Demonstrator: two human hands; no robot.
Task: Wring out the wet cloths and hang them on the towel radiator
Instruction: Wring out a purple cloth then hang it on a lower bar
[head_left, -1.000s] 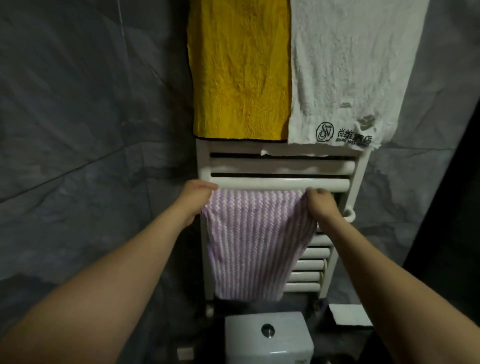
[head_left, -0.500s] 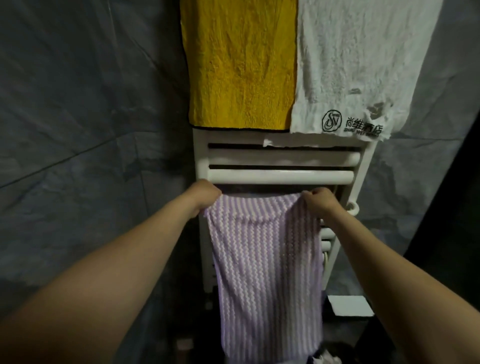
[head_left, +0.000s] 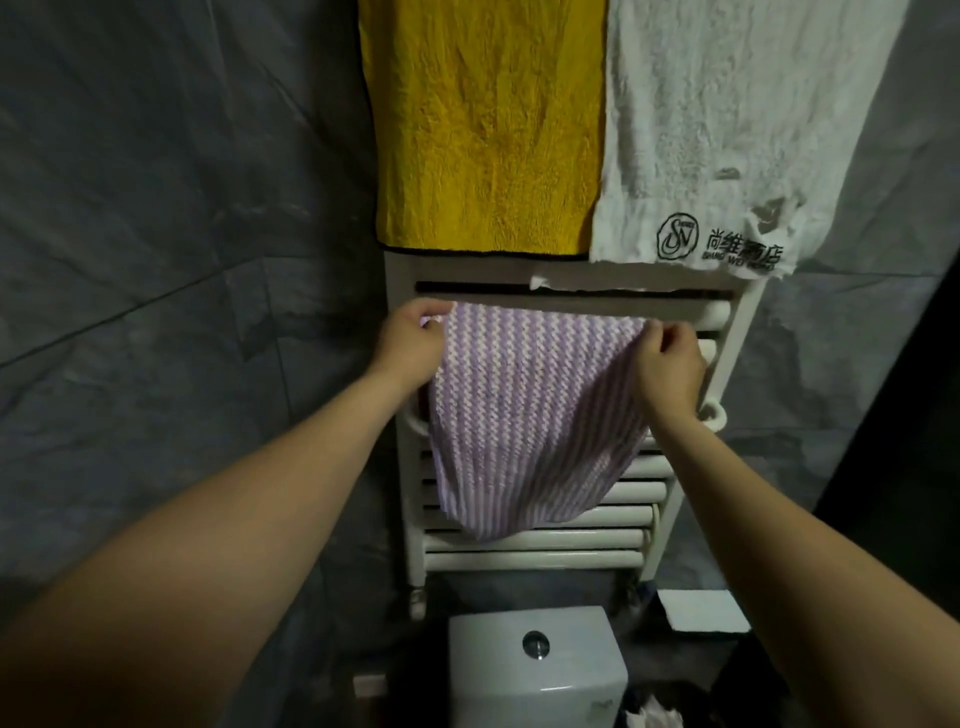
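Cloth, purple with white zigzag stripes, is hanging at the middle of the view. Its top edge is lying along an upper bar of the radiator, and its body is drooping in a soft curve over the lower bars. Whether the edge is passing over that bar or only resting against it, I cannot tell.

The cloth is looking limp and light: a thin woven piece, sagging between its 2 held corners. Being damp, it is probably clinging to the bars and dragging rather than sliding. The 2 top corners are offering the best hold, since the middle is giving no firm edge.

Left hand is gripping the top corner at 9 o'clock of the cloth, fingers curled round the fabric. Right hand is pinching the opposite corner at 3 o'clock, thumb and fingertips closed on the edge. By my judgement, the step in hand is draping the top edge over the bar, and this is calling for an even pull from both corners.

At 12 o'clock, a yellow cloth and a white towel are hanging side by side, edges touching. At 6 o'clock, a cistern is standing below the radiator.
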